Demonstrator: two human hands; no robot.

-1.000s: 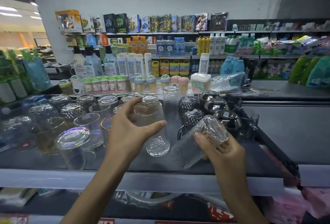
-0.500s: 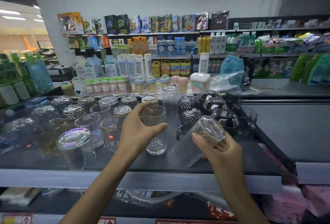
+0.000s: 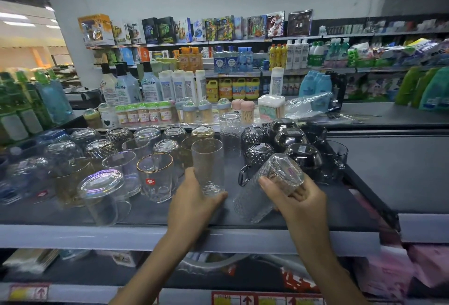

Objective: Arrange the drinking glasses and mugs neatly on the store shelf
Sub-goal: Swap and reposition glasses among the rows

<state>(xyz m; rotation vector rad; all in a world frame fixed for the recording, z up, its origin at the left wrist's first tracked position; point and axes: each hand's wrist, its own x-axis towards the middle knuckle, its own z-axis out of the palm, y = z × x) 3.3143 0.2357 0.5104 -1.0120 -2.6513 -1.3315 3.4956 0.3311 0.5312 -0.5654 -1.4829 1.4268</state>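
The left hand (image 3: 194,199) has its grip closed round the lower part of a tall textured glass (image 3: 207,164), with a finger on the glass's left side and the thumb curled across its foot. This glass stands upright with its gold-edged mouth upward near the front middle of the shelf (image 3: 73,234). Its base is hidden behind the thumb, so I cannot tell whether it rests on the shelf surface. Just to the right, the right hand (image 3: 301,199) grips a second textured glass (image 3: 264,190), with the thumb lying across its side and the fingers wrapped behind. This one is tilted, its base up toward the right and its mouth low toward the left, close above the shelf. To the left of the upright glass, a gold-rimmed tumbler (image 3: 156,178) with a red sticker stands mouth up. Further left, at the shelf's front, a clear mug (image 3: 102,195) sits upside down. Behind these are rows of clear glasses, most of them turned over. A tall ribbed glass (image 3: 230,134) stands inverted in the back row. A cluster of dark mugs (image 3: 303,156) sits inverted behind the right hand. Toothpick jars (image 3: 143,114) line the ledge behind the glassware.
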